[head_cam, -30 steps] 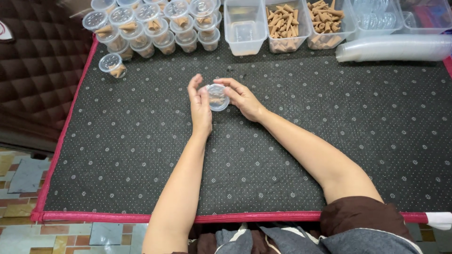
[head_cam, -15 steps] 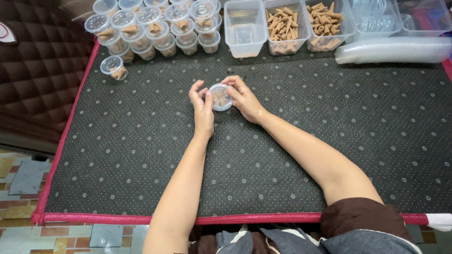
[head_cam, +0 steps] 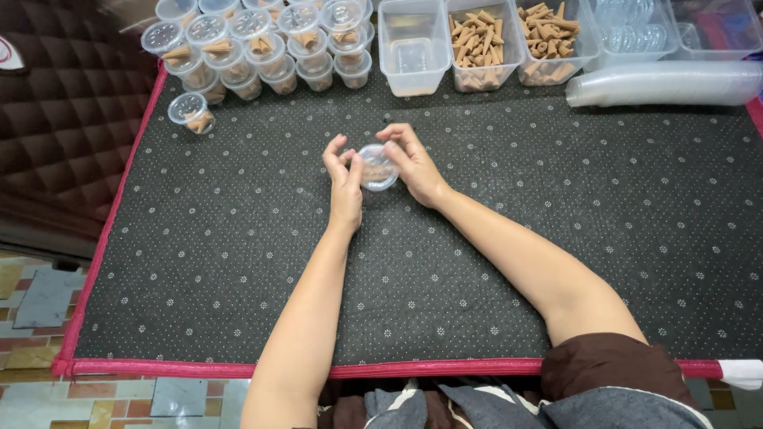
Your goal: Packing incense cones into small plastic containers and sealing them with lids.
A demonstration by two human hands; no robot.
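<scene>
Both hands, left (head_cam: 344,176) and right (head_cam: 413,163), still grasped the small round clear plastic cup (head_cam: 377,167) at frame centre, barely shifted on the dark dotted tabletop (head_cam: 556,238).

Bright, even overhead light, soft faint shadows, mild glare on clear plastic, slight blur at edges

Worktop (head_cam: 238,262) covered in dark dotted mat, red trim along left and near edges. Brown quilted padded surface (head_cam: 71,135) to the left. Floor (head_cam: 48,302) below-left, patchy tiles in grey, yellow, tan. Even, soft light, no hard shadows.
</scene>
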